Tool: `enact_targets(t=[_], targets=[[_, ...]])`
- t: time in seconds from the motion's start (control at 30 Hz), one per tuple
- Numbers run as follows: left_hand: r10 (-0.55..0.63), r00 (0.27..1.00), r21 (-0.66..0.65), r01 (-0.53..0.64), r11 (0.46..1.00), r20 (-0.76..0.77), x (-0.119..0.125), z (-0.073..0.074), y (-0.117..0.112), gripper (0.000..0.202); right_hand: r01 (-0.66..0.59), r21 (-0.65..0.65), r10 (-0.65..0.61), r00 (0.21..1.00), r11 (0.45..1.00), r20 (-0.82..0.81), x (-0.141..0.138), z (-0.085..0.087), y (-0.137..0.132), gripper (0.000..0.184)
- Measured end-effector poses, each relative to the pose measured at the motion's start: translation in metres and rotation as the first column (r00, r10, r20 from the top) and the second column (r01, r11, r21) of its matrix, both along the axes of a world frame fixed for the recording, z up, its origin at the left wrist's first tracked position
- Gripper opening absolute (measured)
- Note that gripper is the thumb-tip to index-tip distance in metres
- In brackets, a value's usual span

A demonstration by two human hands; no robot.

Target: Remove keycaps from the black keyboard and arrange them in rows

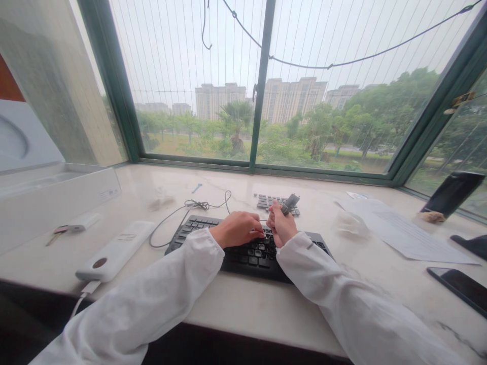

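Observation:
A black keyboard (198, 228) lies on the pale marble sill in front of me. My left hand (238, 229) rests curled on its middle keys, fingertips pinched together at a key. My right hand (280, 225) is closed round a small dark tool (290, 203) that sticks up and to the right, its lower end meeting the left fingertips over the keys. A row of loose black keycaps (266, 202) lies just behind the hands. Both arms wear white sleeves.
A white power bank (116, 251) with a cable lies at the left, beside a white box (53, 197) and a key. A thin black cable (190, 207) loops behind the keyboard. Papers (399, 228), a propped phone (452, 192) and another phone (458, 286) sit at the right.

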State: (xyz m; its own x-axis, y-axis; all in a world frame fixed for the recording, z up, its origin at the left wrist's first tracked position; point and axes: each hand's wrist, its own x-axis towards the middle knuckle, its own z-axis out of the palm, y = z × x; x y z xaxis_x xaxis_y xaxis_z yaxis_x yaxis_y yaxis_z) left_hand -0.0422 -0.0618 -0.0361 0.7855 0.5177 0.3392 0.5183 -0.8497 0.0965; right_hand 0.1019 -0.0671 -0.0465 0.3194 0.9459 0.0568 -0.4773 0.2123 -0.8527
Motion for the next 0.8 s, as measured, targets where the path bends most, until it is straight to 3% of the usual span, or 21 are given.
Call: enact_targets(t=[0.2, 0.37, 0.47, 0.8], targets=[[-0.004, 1.0, -0.014, 0.004, 1.0, 0.007, -0.004, 0.0, 0.006, 0.019, -0.026, 0.067, 0.017, 0.992, 0.997, 0.123, -0.004, -0.005, -0.002, 0.039], [0.157, 0.985, -0.018, -0.156, 0.988, 0.072, -0.012, 0.0, 0.014, 0.018, 0.01, 0.146, -0.021, 0.997, 0.989, 0.069, 0.004, 0.002, 0.005, 0.037], [0.161, 0.985, -0.029, -0.159, 0.987, 0.061, -0.013, -0.001, 0.016, 0.017, 0.022, 0.19, -0.029, 0.999, 0.981, 0.032, 0.007, 0.004, 0.011, 0.039], [0.115, 0.993, 0.05, -0.113, 0.992, -0.033, -0.009, 0.005, 0.008, 0.017, -0.106, 0.104, 0.109, 0.994, 0.989, -0.019, -0.005, -0.001, 0.014, 0.041]])
